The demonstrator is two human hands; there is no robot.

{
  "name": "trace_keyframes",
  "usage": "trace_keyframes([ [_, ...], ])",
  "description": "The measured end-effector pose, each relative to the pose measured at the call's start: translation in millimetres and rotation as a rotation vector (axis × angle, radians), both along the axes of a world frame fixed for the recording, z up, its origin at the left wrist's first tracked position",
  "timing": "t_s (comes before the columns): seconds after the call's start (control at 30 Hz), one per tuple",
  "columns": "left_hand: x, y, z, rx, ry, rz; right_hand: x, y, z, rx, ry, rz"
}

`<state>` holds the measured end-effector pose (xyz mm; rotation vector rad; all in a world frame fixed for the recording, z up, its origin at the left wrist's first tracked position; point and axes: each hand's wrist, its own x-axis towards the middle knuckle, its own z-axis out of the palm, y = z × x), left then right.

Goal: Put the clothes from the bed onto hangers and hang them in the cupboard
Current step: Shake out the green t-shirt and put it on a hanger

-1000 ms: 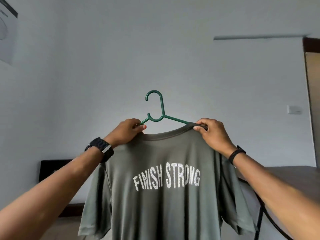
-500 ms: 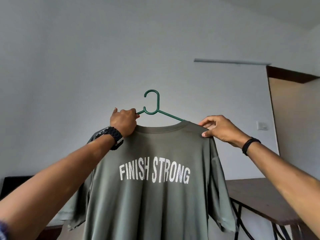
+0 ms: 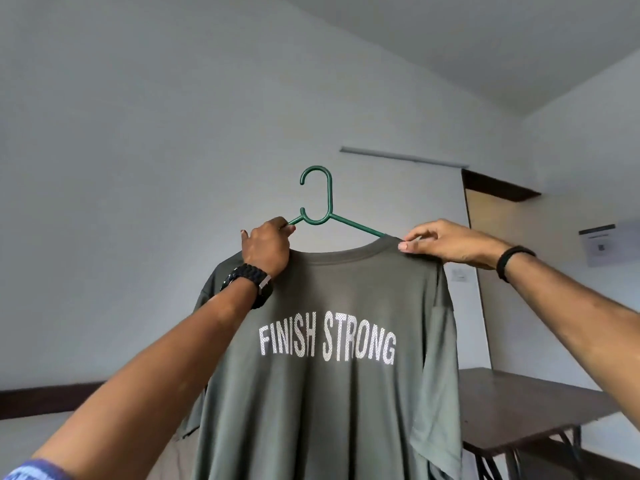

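An olive green T-shirt (image 3: 325, 393) with white "FINISH STRONG" lettering hangs in front of me on a dark green plastic hanger (image 3: 323, 202). Its hook points up and stands free above the collar. My left hand (image 3: 266, 249) is closed around the hanger's left arm and the shirt's left shoulder. My right hand (image 3: 446, 242) pinches the shirt's right shoulder seam by the collar between thumb and fingers. The cupboard is out of view.
A dark wooden table (image 3: 526, 407) on metal legs stands at the lower right behind the shirt. A doorway (image 3: 498, 258) with a dark frame opens at the right, with a wall switch (image 3: 459, 274) beside it. White walls lie behind.
The view has tilted up and turned right, showing more ceiling and the doorway. My right hand has shifted along the shoulder seam and now pinches it nearer the collar. The left hand keeps its grip.
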<state>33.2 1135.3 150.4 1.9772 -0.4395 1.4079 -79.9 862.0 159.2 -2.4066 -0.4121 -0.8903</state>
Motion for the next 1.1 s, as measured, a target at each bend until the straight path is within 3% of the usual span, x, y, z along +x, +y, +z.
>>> trace_keyframes([
  [0.2, 9.3, -94.7, 14.2, -0.152, 0.007, -0.168, -8.4, -49.3, -1.0, -0.048, -0.474, -0.227],
  [0.3, -0.4, -165.6, 4.1, -0.254, -0.131, -0.321, -13.3, -92.6, -7.0, -0.027, -0.562, -0.331],
  [0.47, -5.5, -302.3, -48.6, -0.02, -0.303, -0.448, -36.7, -185.8, -23.8, 0.005, -0.621, -0.463],
  [0.67, 13.4, -458.5, -125.1, 0.28, -0.276, -0.524, -60.6, -325.2, -57.9, -0.028, -0.565, -0.613],
  [0.8, 29.4, -555.9, -144.1, 0.39, -0.242, -0.569, -62.9, -410.6, -74.7, -0.041, -0.569, -0.688],
  [0.97, 34.9, -653.2, -103.8, 0.481, -0.162, -0.592, -61.3, -493.4, -47.0, 0.011, -0.529, -0.745],
  [1.1, 19.3, -703.7, -10.9, 0.531, -0.13, -0.65, -84.6, -533.0, 40.5, 0.011, -0.529, -0.804],
])
